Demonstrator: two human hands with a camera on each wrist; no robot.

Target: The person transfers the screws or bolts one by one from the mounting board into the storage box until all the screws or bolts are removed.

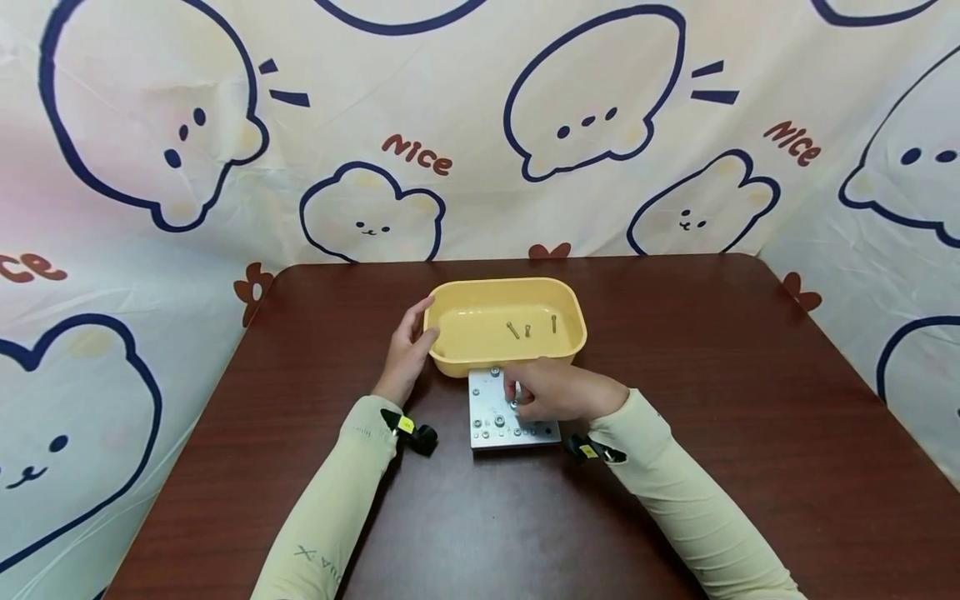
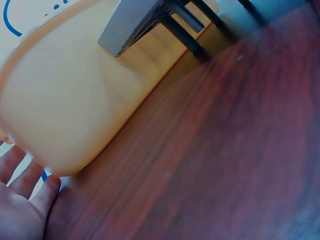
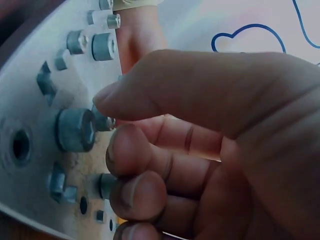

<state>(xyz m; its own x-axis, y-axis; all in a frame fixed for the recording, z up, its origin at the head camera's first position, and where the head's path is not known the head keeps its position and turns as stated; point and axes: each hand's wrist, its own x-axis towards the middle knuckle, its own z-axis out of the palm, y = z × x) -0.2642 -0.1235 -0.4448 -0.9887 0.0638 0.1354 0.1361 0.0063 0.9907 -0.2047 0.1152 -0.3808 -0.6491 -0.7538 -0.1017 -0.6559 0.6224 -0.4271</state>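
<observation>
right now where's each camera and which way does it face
Head: on the head, forward and down at the tray and metal plate; left hand, right hand and sleeves show.
Left wrist: worn there, facing tray and table; part of left hand shows.
Right wrist: worn there, facing the metal plate; right hand shows, left hand partly.
Head and left wrist share the tray.

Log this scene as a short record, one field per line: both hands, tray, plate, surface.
Left hand: touches the tray's left end
Right hand: thumb and fingers at a screw in the plate, seemingly pinching it
Tray: yellow, three loose screws inside
Plate: metal, set with screws, threaded ends showing beneath; on the tray's near side, contact unclear
Surface: dark brown table
</observation>
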